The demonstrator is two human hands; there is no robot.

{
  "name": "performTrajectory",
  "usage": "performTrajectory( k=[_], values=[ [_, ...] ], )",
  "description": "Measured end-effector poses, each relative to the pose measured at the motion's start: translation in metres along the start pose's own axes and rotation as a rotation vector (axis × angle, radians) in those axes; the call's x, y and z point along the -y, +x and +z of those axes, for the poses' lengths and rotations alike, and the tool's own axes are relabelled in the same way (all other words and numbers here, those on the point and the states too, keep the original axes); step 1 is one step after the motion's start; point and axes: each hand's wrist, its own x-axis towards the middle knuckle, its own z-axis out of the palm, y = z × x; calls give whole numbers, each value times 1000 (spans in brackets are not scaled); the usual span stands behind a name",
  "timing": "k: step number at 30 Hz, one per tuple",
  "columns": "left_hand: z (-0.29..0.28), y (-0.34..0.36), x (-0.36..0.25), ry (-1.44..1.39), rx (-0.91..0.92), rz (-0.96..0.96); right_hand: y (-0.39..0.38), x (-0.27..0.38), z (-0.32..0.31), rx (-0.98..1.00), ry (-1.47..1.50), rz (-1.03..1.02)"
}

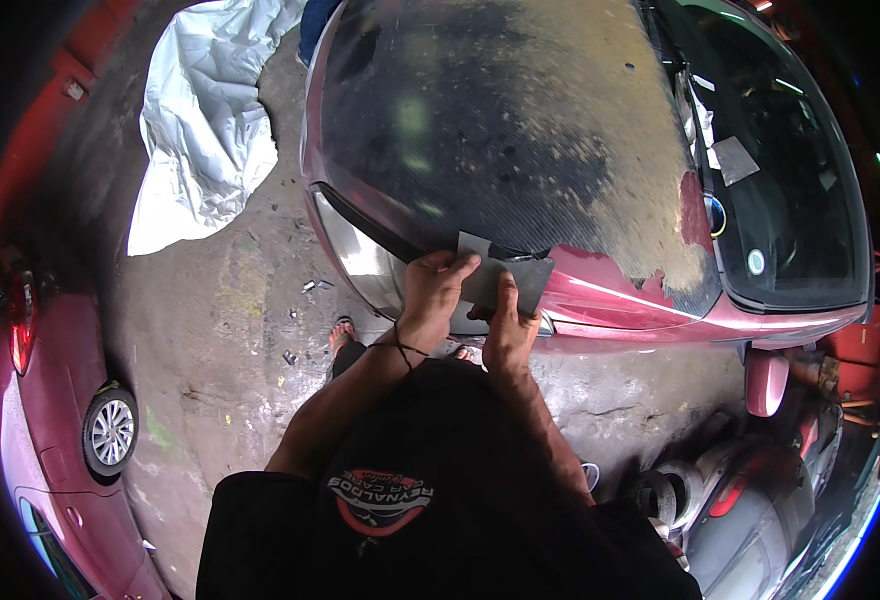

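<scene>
Close in front of my body, both hands hold a grey sheet of sandpaper (528,285), which appears bent or folded. My left hand (430,295) pinches its left part between thumb and fingers. Its lower right part is gripped by my right hand (512,328), thumb on top and the other fingers mostly hidden beneath. Just beyond the hands is a car hood (480,130), its worn surface dark and tan with a woven look. Ragged red paint (600,285) remains along its near edge. A headlight (360,245) lies left of my left hand.
A crumpled white sheet (205,130) lies on the concrete floor (230,350) at the far left. Another red car (50,420) stands at the left. The windshield (780,170) and side mirror (766,382) are at right, with loose car parts (740,530) below.
</scene>
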Motion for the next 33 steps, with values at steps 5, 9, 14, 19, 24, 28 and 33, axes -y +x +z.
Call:
performTrajectory(
  k=[5, 9, 14, 19, 24, 28, 33],
  values=[
    [2, -4, -10, -124, 16, -21, 6, 20, 6, -56, 106, 189],
    [-31, 6, 0, 256, -73, 355, 12, 51, 8, -19, 88, 321],
    [-32, 21, -40, 472, 71, 686, 16, 59, 7, 12, 70, 346],
    [25, 45, -96, 1079, 675, 1036, 8, 48, 1, -22, -7, 293],
    [28, 68, -89, 1197, 898, 923, 20, 24, -22, -44, 24, 193],
    [23, 55, -80, 1181, 871, 972, 23, 20, -29, 8, 19, 122],
    [22, 58, -73, 1276, 853, 1361, 28, 24, -34, 66, 40, 114]
  ],
)
